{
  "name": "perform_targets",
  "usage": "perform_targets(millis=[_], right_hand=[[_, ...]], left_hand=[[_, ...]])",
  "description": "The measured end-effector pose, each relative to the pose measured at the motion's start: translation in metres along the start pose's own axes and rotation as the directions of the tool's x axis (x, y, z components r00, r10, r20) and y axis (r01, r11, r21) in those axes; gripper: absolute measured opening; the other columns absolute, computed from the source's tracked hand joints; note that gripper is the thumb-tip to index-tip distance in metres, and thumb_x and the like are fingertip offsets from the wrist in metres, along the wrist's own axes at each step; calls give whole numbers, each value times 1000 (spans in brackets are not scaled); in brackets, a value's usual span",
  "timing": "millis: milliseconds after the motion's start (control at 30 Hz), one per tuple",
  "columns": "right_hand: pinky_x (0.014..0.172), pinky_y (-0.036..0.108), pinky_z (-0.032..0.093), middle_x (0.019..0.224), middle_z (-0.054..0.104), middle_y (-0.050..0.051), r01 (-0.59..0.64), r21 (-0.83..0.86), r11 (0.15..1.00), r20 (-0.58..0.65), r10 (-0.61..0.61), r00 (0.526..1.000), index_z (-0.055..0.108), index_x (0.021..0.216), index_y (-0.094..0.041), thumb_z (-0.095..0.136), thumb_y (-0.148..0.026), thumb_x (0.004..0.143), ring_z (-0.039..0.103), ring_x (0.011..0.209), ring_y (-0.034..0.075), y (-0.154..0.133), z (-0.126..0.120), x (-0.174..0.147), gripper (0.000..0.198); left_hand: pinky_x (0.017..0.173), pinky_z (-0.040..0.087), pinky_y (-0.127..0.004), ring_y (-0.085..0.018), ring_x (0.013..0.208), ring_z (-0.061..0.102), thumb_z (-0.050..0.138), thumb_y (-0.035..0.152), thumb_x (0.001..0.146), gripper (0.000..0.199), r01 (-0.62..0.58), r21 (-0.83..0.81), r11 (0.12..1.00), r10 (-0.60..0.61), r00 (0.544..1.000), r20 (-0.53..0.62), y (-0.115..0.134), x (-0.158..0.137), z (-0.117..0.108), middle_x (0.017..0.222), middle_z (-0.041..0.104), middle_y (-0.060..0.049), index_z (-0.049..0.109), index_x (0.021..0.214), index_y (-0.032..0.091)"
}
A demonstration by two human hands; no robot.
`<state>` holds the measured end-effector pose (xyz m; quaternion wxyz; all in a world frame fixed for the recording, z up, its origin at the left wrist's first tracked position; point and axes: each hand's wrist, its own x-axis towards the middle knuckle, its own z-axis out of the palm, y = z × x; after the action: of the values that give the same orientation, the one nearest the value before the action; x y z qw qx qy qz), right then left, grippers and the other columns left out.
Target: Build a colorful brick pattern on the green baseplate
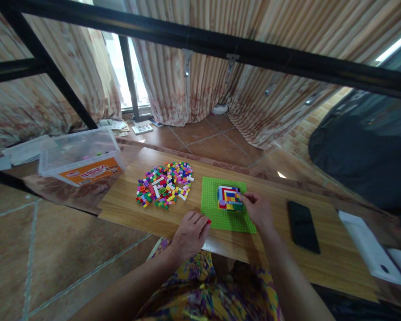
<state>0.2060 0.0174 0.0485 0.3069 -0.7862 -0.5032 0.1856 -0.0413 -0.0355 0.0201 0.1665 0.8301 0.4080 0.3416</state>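
Brick stack (230, 198) touched at 3 o'clock by right hand (259, 210), fingertips near-closed; hold cannot be told; straight-down pressing advised.

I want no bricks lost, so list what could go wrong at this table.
The right hand, its fingers at the edge of the brick build, could knock pieces loose. Loose bricks lie near the table's far edge; a bump might send some to the floor.

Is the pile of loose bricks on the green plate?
No: the pile lies directly on the table, to the left of the plate in this view.
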Motion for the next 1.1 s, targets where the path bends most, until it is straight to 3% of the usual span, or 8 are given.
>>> perform_targets(millis=[233, 600, 733, 800, 867, 933, 1100], right_hand=[[73, 34, 49, 88, 75, 12, -5, 103, 995, 34, 2, 999, 74, 92, -13, 60, -49, 75, 68, 79, 23, 7, 13, -5, 42], [70, 33, 48, 87, 74, 13, -63, 147, 987, 47, 56, 997, 73, 92, -12, 64, -52, 72, 67, 77, 23, 6, 13, -6, 46], [72, 34, 47, 93, 72, 15, -26, 71, 997, -157, 37, 987, 68, 106, -9, 55, -53, 81, 64, 78, 23, -7, 12, -26, 53], [74, 34, 47, 98, 70, 15, 53, 87, 995, -257, -29, 966, 66, 110, -10, 48, -51, 87, 63, 79, 21, -17, 15, -46, 50], [77, 32, 48, 101, 70, 14, 174, 175, 969, -197, -138, 970, 68, 103, -14, 47, -49, 89, 64, 86, 21, -26, 19, -68, 43], [81, 32, 48, 103, 70, 11, 216, 285, 934, -55, -209, 976, 70, 98, -18, 48, -47, 89, 64, 90, 20, -33, 26, -88, 38], [83, 33, 49, 100, 71, 8, 99, 427, 899, 158, -181, 971, 71, 96, -21, 54, -47, 87, 64, 92, 21, -40, 43, -117, 33]], left_hand=[[80, 49, -36, -19, 85, 57, 49, 20, 94, 12, -7, 7, 1000, 7, 1000, 7, 0, 1, -1, 88, 66, -5, 60, 95, 18], [80, 50, -38, -20, 85, 57, 47, 22, 95, 14, -14, 28, 1000, 14, 1000, 1, 0, 1, 0, 87, 65, -6, 61, 93, 18], [80, 50, -37, -19, 84, 57, 46, 23, 96, 15, -12, 9, 1000, 12, 1000, -4, -3, 0, 1, 88, 66, -6, 61, 94, 18], [80, 50, -37, -18, 83, 58, 46, 23, 96, 16, -9, -1, 1000, 9, 1000, -8, -4, 0, 2, 88, 66, -5, 61, 95, 18], [79, 50, -37, -18, 82, 58, 46, 24, 97, 16, -8, -3, 1000, 8, 1000, -11, -4, 0, 2, 86, 66, -5, 61, 94, 18], [79, 50, -36, -19, 82, 57, 46, 24, 97, 17, -10, 6, 1000, 10, 1000, -8, -4, 0, 2, 84, 65, -5, 60, 93, 18], [79, 50, -37, -19, 82, 56, 43, 24, 98, 20, -33, 32, 999, 33, 999, 3, -4, 0, 2, 85, 65, -5, 61, 92, 18]])
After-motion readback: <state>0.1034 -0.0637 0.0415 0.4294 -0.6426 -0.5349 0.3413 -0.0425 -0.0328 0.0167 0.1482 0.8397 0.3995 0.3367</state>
